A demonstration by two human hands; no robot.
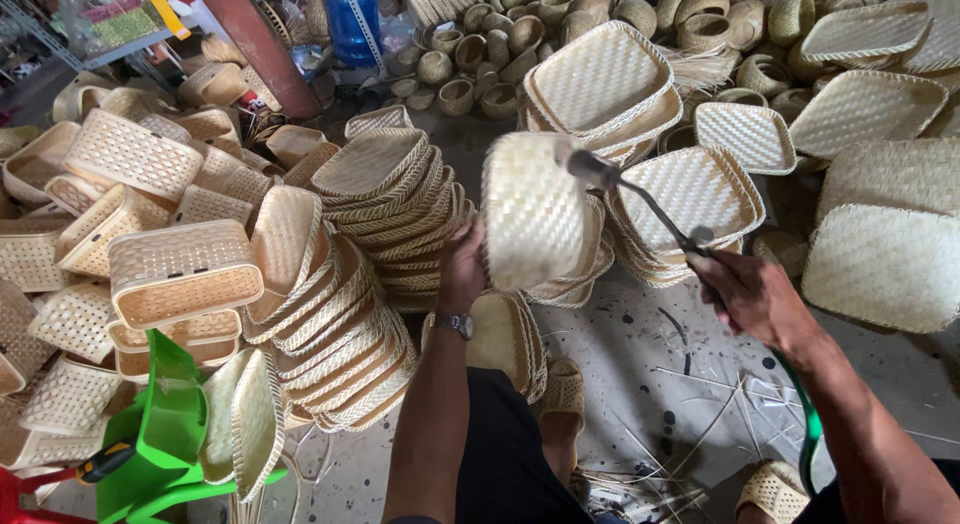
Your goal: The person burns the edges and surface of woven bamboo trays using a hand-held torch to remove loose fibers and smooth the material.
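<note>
Left hand, wristwatch on the wrist: raised, fingers closed on the lower edge of a pale woven bamboo tray held upright, its outer face toward the camera. The fingers on the far side are hidden behind the weave.

Right hand: closed around the handle of a dark metal long-necked torch tool. The nozzle end meets the tray's upper right corner; whether it touches is hard to tell, as that end is blurred. A green hose runs down beside the right forearm and is cut off near the bottom edge.

Surroundings: leaning stacks of square woven trays just behind the left hand; openwork rectangular baskets heaped at left; small round woven baskets at the far side; flat woven trays at right, cut by the frame. A green plastic stool at lower left is partly cropped. Grey concrete floor, stained, with loose bamboo strips. Feet in woven slippers show below.
</note>
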